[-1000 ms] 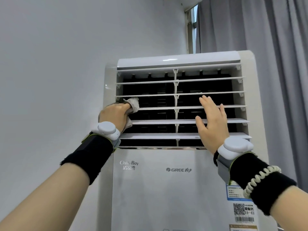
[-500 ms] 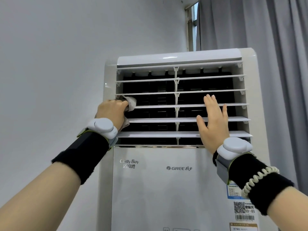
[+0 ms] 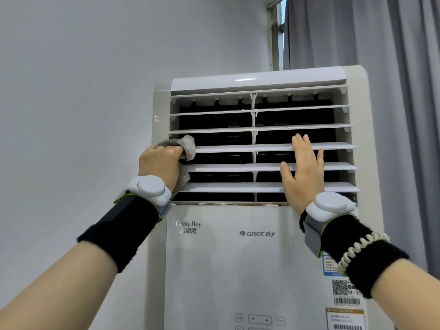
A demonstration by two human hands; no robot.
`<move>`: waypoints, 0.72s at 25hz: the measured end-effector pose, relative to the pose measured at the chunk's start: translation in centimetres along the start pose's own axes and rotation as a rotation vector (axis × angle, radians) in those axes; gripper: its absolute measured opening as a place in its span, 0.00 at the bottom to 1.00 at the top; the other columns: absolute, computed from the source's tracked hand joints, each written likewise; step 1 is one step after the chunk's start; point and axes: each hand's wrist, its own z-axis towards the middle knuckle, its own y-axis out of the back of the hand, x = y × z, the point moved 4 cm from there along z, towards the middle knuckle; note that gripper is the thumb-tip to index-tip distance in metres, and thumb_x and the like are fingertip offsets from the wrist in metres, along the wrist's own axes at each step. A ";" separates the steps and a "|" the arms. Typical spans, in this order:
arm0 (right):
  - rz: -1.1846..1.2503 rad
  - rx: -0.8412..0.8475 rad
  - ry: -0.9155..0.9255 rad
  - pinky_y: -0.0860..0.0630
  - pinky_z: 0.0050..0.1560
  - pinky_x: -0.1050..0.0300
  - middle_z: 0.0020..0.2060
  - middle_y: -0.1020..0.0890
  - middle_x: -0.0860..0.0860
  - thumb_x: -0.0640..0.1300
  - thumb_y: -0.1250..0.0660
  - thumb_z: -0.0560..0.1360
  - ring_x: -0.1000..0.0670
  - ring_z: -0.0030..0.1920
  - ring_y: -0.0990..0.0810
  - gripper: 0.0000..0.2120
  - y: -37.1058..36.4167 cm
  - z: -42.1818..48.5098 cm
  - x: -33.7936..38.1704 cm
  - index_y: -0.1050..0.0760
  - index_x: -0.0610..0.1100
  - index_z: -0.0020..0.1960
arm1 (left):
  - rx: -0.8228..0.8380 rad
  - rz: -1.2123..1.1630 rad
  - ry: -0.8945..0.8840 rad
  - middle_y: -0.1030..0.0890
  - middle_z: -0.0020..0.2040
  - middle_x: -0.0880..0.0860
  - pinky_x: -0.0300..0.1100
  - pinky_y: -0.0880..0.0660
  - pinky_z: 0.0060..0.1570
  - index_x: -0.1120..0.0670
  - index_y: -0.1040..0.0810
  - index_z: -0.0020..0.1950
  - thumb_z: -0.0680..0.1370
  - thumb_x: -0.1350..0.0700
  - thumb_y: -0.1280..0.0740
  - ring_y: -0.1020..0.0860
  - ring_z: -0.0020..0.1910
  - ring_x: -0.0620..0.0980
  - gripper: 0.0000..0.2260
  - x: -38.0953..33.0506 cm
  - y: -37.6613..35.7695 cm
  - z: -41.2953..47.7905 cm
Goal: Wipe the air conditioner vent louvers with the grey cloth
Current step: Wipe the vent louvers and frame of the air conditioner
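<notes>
A: Cloth (image 3: 187,146) first: it's bunched in the left hand (image 3: 160,164), pressed onto the near-left end of a middle louver (image 3: 240,148), with a tail hanging under the palm toward the slat below.

B: So the left hand is closed around the cloth?

A: Fist curled on it, yes, knuckles up against the left edge of the vent (image 3: 259,144). The right hand (image 3: 302,172) is flat and open, fingers together, palm laid on the front edges of the lower slats on the other side of the centre post (image 3: 253,139). It grips nothing.

B: Bracing?

A: Looks that way, steadying the slats while the other hand works. The step in hand reads as a wipe starting at the left end of that slat.

B: And next?

A: A judgement: drag the cloth rightward along the slat toward the right hand, light pressure, since these thin slats pivot and could flex. The centre post interrupts the run, so the cloth has to lift or squeeze past it. The right hand sits in the path and would need to move aside.

B: How much is left?

A: Can't tell which slats are clean. The slats above the left hand and two below it are all in reach. Beyond the unit (image 3: 238,258), a plain wall to the left, a curtain (image 3: 404,91) to the right.
</notes>
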 end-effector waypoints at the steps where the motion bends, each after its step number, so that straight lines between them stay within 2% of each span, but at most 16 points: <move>1: -0.014 0.010 -0.004 0.60 0.76 0.49 0.76 0.41 0.47 0.41 0.44 0.78 0.50 0.77 0.49 0.27 0.0 0.0 0.1 0.44 0.39 0.75 | 0.008 -0.004 -0.012 0.23 0.20 0.52 0.32 0.34 0.23 0.55 0.25 0.26 0.52 0.66 0.22 0.26 0.19 0.53 0.13 -0.1 0.1 -0.3; 3: -0.086 0.048 0.005 0.60 0.77 0.49 0.77 0.43 0.47 0.45 0.46 0.79 0.51 0.78 0.51 0.27 0.1 -0.2 0.1 0.47 0.40 0.76 | 0.016 0.011 -0.015 0.22 0.22 0.51 0.32 0.32 0.23 0.54 0.23 0.27 0.53 0.65 0.22 0.24 0.20 0.52 0.13 -0.3 0.2 -0.6; 7: -0.243 0.117 0.063 0.62 0.76 0.50 0.78 0.49 0.47 0.59 0.60 0.75 0.52 0.77 0.56 0.35 0.1 -0.7 -0.1 0.51 0.41 0.77 | 0.015 -0.006 -0.017 0.21 0.23 0.52 0.33 0.30 0.24 0.54 0.22 0.28 0.54 0.64 0.22 0.23 0.21 0.52 0.12 -0.4 0.1 -0.6; 10: -0.319 0.155 0.079 0.65 0.74 0.52 0.78 0.52 0.48 0.62 0.64 0.73 0.54 0.76 0.59 0.38 0.0 -1.1 -0.4 0.54 0.41 0.77 | 0.024 -0.035 0.012 0.20 0.24 0.53 0.34 0.29 0.24 0.56 0.22 0.28 0.56 0.64 0.23 0.23 0.22 0.53 0.10 -0.3 0.1 -1.0; 12: -0.366 0.180 0.078 0.66 0.74 0.53 0.78 0.53 0.48 0.62 0.65 0.73 0.54 0.76 0.59 0.39 0.2 -1.3 -0.5 0.55 0.41 0.77 | 0.039 -0.108 0.046 0.18 0.28 0.56 0.39 0.28 0.25 0.57 0.21 0.31 0.62 0.66 0.25 0.22 0.24 0.56 0.07 0.0 0.1 -1.3; 14: -0.400 0.198 0.082 0.66 0.73 0.53 0.78 0.53 0.48 0.64 0.67 0.72 0.53 0.77 0.58 0.40 0.3 -1.3 -0.5 0.55 0.41 0.77 | 0.077 -0.209 0.133 0.17 0.33 0.59 0.44 0.30 0.28 0.58 0.20 0.37 0.70 0.64 0.31 0.21 0.31 0.61 0.03 0.5 0.4 -1.1; 15: -0.410 0.201 0.085 0.66 0.73 0.53 0.78 0.52 0.48 0.66 0.69 0.72 0.53 0.77 0.57 0.42 0.3 -1.4 -0.4 0.54 0.41 0.77 | 0.090 -0.250 0.211 0.18 0.35 0.60 0.45 0.32 0.29 0.57 0.20 0.41 0.73 0.62 0.34 0.22 0.33 0.62 0.04 0.9 0.5 -0.9; 18: -0.400 0.205 0.074 0.69 0.72 0.55 0.78 0.51 0.48 0.68 0.77 0.69 0.52 0.77 0.56 0.47 0.3 -1.4 -0.3 0.53 0.41 0.77 | -0.028 -0.458 0.465 0.19 0.36 0.62 0.44 0.36 0.33 0.55 0.20 0.44 0.76 0.55 0.37 0.28 0.32 0.60 0.08 2.2 1.9 -0.3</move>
